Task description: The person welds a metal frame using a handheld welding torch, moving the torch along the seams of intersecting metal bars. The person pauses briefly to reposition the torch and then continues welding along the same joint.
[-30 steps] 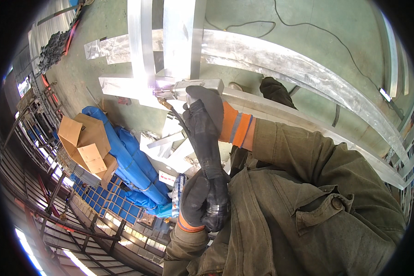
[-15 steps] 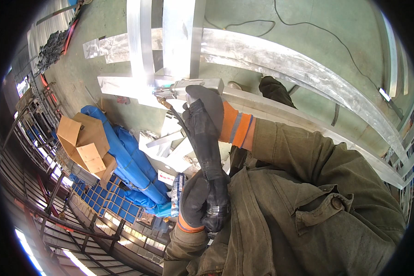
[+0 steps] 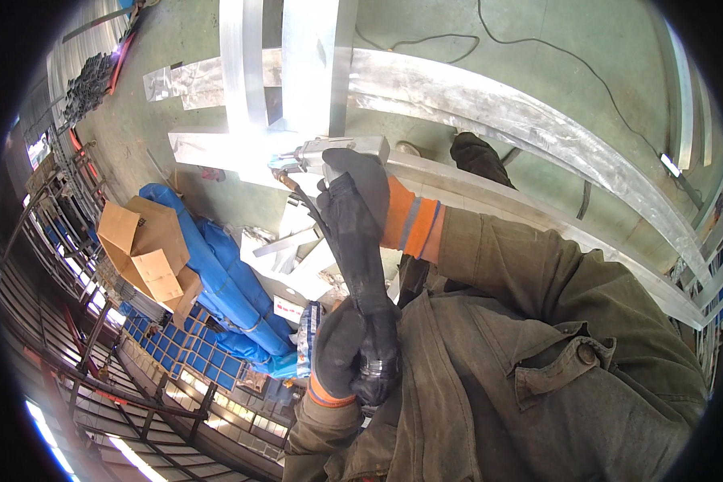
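A welding gun with a silvery head (image 3: 353, 149) lies slanted in front of me, its nozzle end in a white-blue glare (image 3: 259, 153). My right hand (image 3: 365, 189), in a dark glove with an orange cuff, is closed around the gun just behind its head. Lower down, my left hand (image 3: 337, 353), gloved too, is wrapped around the black-sleeved rear part (image 3: 375, 321) of the gun. The glare falls where upright pale metal bars (image 3: 309, 68) meet a flat metal bar (image 3: 205, 151). It hides the exact contact point.
A long curved metal beam (image 3: 490, 100) sweeps across to the right. Metal offcuts (image 3: 285, 253) lie below the nozzle. Left of me are an open cardboard box (image 3: 149, 257), a blue tarpaulin roll (image 3: 237, 281) and a wire cage (image 3: 169, 341). A black cable (image 3: 574, 60) crosses the green floor.
The glare at the nozzle is larger and brighter. The gun's tip has shifted very slightly within it; both hands keep their hold.
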The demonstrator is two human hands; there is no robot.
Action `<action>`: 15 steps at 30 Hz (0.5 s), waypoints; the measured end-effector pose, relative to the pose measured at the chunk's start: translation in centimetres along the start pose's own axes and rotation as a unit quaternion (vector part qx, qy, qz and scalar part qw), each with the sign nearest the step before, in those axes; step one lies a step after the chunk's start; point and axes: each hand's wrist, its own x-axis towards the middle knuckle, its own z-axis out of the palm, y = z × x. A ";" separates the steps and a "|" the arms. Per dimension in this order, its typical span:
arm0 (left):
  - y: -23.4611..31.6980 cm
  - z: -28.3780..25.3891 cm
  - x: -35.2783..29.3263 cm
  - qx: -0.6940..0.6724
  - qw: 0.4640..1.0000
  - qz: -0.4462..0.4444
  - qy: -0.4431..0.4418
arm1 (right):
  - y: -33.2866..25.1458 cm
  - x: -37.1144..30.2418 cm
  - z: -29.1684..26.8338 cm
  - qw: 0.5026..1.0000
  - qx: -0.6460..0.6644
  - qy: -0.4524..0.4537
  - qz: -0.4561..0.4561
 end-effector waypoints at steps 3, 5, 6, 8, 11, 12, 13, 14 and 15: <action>0.0 0.0 0.1 -0.005 1.000 0.003 -0.006 | 0.4 -0.6 0.2 0.999 0.026 0.026 -0.023; 0.1 0.1 0.1 0.000 1.000 0.004 -0.004 | 0.4 -0.8 0.4 0.999 0.020 0.034 -0.026; 0.2 0.1 0.1 0.013 1.000 0.004 -0.007 | 0.2 -0.7 0.6 0.999 -0.004 0.036 -0.017; 0.4 0.2 0.0 0.023 1.000 0.001 -0.006 | 0.1 -0.7 0.8 0.999 -0.033 0.023 -0.022; 0.4 0.4 -0.2 0.011 1.000 -0.007 0.014 | -0.1 -0.8 1.0 0.999 -0.035 0.015 -0.024; 0.4 0.4 -0.2 0.006 1.000 -0.011 0.025 | -0.2 -0.7 1.0 0.999 -0.024 0.039 0.002; 0.3 0.5 -0.2 0.003 0.999 -0.015 0.032 | -0.3 -0.6 0.9 0.998 -0.011 0.049 0.023; 0.3 0.4 -0.1 0.009 1.000 -0.007 0.019 | -0.3 -0.6 0.9 0.998 -0.019 0.065 0.017; 0.3 0.4 -0.1 0.015 1.000 0.000 0.002 | -0.2 -0.6 0.8 0.997 -0.024 0.068 0.005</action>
